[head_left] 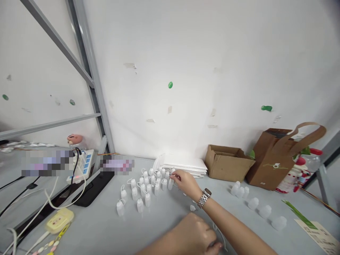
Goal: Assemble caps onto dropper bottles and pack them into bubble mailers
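Several small white bottles point(140, 204) with looped cords stand in a loose group left of centre on the grey table. At the group's right edge, my right hand point(186, 182), with a metal-band watch on its wrist, pinches the top of a white bottle point(170, 184). My left hand point(198, 232) is closed near the bottom edge, below my right forearm; what it holds, if anything, is hidden. A thin white cord point(221, 236) shows just right of it. A small white piece point(192, 208) lies between my hands.
Behind the bottles lie stacked white sheets point(183, 163), beside an open cardboard box point(231, 168) and a brown paper bag point(273, 163). More translucent pieces point(265, 211) sit at the right. At left are a power strip point(86, 163), cables and a yellow case point(60, 220).
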### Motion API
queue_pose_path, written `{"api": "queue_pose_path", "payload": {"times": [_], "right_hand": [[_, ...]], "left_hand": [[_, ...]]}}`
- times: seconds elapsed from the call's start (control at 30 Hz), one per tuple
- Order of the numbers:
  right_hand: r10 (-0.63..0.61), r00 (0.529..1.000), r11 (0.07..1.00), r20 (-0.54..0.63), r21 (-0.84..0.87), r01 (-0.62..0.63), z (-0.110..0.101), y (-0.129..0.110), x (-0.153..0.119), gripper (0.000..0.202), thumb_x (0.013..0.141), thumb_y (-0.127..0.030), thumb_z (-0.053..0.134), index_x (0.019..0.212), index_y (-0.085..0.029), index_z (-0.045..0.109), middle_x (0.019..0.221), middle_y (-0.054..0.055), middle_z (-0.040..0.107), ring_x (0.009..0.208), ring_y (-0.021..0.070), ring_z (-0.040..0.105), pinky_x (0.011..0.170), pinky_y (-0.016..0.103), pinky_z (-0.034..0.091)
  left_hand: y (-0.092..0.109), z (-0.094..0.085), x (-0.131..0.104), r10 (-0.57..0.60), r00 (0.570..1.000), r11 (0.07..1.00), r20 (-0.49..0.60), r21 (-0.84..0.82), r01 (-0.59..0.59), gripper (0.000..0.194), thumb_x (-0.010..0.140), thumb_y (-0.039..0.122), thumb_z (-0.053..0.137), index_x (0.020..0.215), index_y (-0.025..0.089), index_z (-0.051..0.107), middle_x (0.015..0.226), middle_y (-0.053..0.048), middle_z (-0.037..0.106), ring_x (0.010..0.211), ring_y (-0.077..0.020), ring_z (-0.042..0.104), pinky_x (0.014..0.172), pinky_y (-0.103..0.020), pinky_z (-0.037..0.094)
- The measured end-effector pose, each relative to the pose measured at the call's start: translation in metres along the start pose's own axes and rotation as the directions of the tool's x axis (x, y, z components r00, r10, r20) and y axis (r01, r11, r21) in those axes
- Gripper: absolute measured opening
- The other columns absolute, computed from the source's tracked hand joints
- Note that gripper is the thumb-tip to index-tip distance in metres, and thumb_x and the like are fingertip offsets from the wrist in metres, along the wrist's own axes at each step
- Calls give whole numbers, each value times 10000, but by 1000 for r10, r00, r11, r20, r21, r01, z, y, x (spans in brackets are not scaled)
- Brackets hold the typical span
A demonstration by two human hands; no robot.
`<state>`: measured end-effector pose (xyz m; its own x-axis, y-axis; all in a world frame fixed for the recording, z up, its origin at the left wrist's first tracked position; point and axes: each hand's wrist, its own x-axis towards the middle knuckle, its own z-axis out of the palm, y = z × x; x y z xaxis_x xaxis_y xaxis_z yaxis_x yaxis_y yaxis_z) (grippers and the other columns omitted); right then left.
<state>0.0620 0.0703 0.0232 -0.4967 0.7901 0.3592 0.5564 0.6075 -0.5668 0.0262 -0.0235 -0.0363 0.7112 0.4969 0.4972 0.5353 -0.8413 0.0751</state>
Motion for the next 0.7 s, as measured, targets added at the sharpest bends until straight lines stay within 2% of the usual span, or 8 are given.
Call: {"api": "queue_pose_path", "payload": {"times": [0.17,0.3,0.37,0.43,0.5,0.57,0.63,0.7], "right_hand": [[-7,993,994,-118,-107,-5,-18,12,-22,241,858,-348,456,986,-226,619,812,37,670,695,175,582,625,257,381],[72,950,984,-305,-136,-118,-45,54,-51,305,874,-387,416,995,-174,598,785,48,638,615,158,550,615,265,415],[87,914,966,-396,-190,-175,-62,78,-67,328,883,-394,392,961,-155,603,800,63,621,634,163,540,639,279,428],[54,877,912,-478,-333,-238,-80,98,-81,337,889,-380,383,922,-139,615,820,85,609,686,183,533,686,309,421],[30,858,795,-513,-508,-331,-94,110,-93,313,884,-348,406,885,-130,632,833,105,604,752,218,522,703,338,394],[51,859,650,-510,-636,-416,-105,114,-101,259,866,-311,458,854,-132,646,832,111,605,790,246,508,690,348,364],[99,865,548,-492,-698,-460,-111,115,-105,202,840,-284,512,826,-142,655,816,104,610,797,254,500,671,342,335],[140,872,513,-469,-719,-469,-113,115,-107,169,822,-273,546,790,-155,662,792,94,616,792,250,498,659,331,312]], "left_hand": [[-1,-10,-1,-17,999,1000,-36,-7,17,206,749,262,524,594,179,630,486,-38,635,405,-139,518,412,-272,291],[-1,-18,-1,5,999,1000,-38,24,-4,212,769,235,498,587,185,595,495,-16,623,423,-143,536,436,-264,333],[-3,-20,0,-44,998,998,-52,38,46,183,788,227,467,702,182,623,526,-18,630,462,-161,562,455,-264,359],[-6,-22,1,-187,980,982,-67,26,189,237,816,247,431,943,170,616,575,-28,640,506,-178,582,490,-268,389],[-11,-26,3,-408,911,912,-52,-51,406,341,849,274,385,1141,169,526,600,-18,635,529,-173,583,539,-268,416],[-17,-29,4,-627,779,770,-15,-159,618,387,870,305,340,1218,182,455,647,-8,629,580,-166,589,581,-263,429],[-24,-32,5,-753,658,632,18,-257,731,408,867,336,330,1238,194,420,725,-10,625,642,-164,590,617,-262,436],[-29,-34,6,-804,593,547,42,-338,766,411,857,356,330,1233,209,410,794,-10,615,669,-157,582,644,-265,441]]}}
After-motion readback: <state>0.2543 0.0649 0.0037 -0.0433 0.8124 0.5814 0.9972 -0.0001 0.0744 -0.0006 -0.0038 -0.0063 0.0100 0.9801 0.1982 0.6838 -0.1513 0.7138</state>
